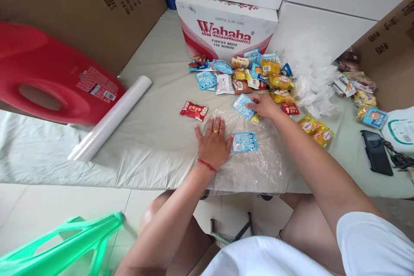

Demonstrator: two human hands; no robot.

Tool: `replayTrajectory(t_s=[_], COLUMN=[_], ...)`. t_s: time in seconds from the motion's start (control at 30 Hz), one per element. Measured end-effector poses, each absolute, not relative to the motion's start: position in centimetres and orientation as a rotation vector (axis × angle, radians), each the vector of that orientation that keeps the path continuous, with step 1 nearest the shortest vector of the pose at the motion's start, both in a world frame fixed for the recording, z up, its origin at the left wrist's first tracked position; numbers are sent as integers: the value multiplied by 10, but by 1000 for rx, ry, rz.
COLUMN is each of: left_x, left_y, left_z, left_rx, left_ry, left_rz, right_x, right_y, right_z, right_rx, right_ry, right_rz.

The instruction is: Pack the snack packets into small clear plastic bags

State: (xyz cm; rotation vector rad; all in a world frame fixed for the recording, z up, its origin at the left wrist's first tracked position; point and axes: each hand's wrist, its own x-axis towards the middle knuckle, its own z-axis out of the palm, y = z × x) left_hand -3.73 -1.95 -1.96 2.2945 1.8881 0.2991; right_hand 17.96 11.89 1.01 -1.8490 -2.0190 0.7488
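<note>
The left hand lies spread on clear film while the right hand apparently pinches, at the film's far side, a blue packet, likely light, slick and soft, best held by its edge.

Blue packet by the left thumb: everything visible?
The blue packet is small and rectangular, seemingly plastic, with white print and dark blue marks toward its right end. It lies flat on or inside the clear plastic (can't tell which), beside the thumb of the left hand; whether they touch is unclear.
</note>
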Motion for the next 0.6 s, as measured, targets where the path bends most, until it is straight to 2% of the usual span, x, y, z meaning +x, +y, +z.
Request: replayTrajectory(t_s=[0.1,0.23,0.33,0.6], left_x=[-37,-37,-36,-36], left_y=[-19,-19,-19,-18], left_z=[-20,-21,-21,-21], left_rx=[2296,2293,2295,2322], left_ry=[1884,1883,1887,1885], left_rz=[307,316,304,281], right_x=[207,231,221,128], right_y=[123,127,128,139], right_z=[13,32,46,36], right_rx=[-1795,-2132,-2206,-1977], right_ry=[-1687,-1817,-1917,-2425], right_rz=[856,334,19,99])
